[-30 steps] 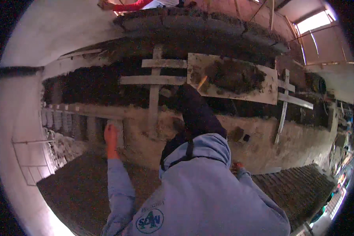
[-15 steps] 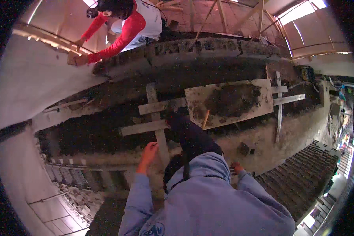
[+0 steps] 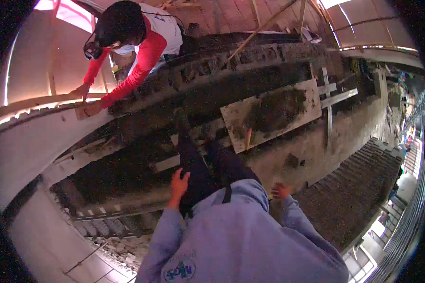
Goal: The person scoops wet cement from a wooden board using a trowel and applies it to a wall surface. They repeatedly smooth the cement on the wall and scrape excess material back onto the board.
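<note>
I stand with both dark-trousered legs over a dark gap crossed by wooden planks. My left hand [image 3: 178, 187] hangs beside my left thigh, fingers apart, holding nothing. My right hand [image 3: 281, 191] is out to the right of my hip, its fingers spread and no object in it. Ahead to the right lies a pale board [image 3: 237, 119] with a heap of dark, wet-looking mortar [image 3: 279, 109] on it. A short wooden handle [image 3: 248, 137] rests at the board's near edge. Beside my left leg a pale plank [image 3: 168, 164] shows partly.
At upper left, a person in red sleeves [image 3: 148, 52] holds a block [image 3: 84, 112] at the white wall's top. Crossed planks [image 3: 340, 97] lie beyond the board. A ridged, tiled roof [image 3: 349, 203] slopes at lower right. A small block [image 3: 293, 160] sits on the ledge.
I have moved forward, so both legs now show among the planks. My left hand has come back beside my thigh, and its fingers have spread. The other person appears nearer.
</note>
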Demonstrator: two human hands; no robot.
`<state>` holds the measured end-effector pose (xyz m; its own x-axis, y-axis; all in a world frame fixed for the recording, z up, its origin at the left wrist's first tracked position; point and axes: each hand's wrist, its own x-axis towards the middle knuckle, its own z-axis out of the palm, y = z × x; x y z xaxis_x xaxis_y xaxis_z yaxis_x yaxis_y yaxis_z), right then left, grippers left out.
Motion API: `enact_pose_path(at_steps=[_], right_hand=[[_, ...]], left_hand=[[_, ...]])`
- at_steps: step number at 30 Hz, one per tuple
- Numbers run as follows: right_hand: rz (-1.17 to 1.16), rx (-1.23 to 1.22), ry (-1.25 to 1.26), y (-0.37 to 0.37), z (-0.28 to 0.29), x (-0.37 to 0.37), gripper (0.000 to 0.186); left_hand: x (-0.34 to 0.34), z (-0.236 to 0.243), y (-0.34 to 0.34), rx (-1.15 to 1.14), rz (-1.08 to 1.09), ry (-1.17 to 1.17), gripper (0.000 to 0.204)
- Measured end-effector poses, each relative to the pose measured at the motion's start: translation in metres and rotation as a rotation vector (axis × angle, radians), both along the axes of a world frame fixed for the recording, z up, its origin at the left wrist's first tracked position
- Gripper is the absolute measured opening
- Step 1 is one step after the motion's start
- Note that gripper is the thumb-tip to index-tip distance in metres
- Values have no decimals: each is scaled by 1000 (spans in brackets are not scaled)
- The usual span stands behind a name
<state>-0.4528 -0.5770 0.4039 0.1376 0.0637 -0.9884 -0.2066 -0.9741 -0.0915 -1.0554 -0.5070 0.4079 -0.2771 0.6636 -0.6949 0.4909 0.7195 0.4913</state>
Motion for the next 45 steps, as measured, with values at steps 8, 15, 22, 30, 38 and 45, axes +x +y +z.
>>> enact_pose_path(at_steps=[8,15,22,30,38,45], right_hand=[[513,167,-187,-20,41,-180,52],[266,187,-221,-7,88,-270,47],[-21,238,-237,1,101,-294,40],[-162,196,-339,-75,85,-318,41],[-113,117,-487,-190,44,-248,43],[91,42,-467,-401,-126,-79,43]], left_hand=[[-97,10,130,-223,-280,-79,58],[-130,-12,157,-180,-429,-106,41],[-109,4,189,-78,-604,-2,33],[-73,8,194,-32,-777,-108,26],[27,6,205,-232,-1108,-177,30],[255,-78,124,57,-843,-94,41]])
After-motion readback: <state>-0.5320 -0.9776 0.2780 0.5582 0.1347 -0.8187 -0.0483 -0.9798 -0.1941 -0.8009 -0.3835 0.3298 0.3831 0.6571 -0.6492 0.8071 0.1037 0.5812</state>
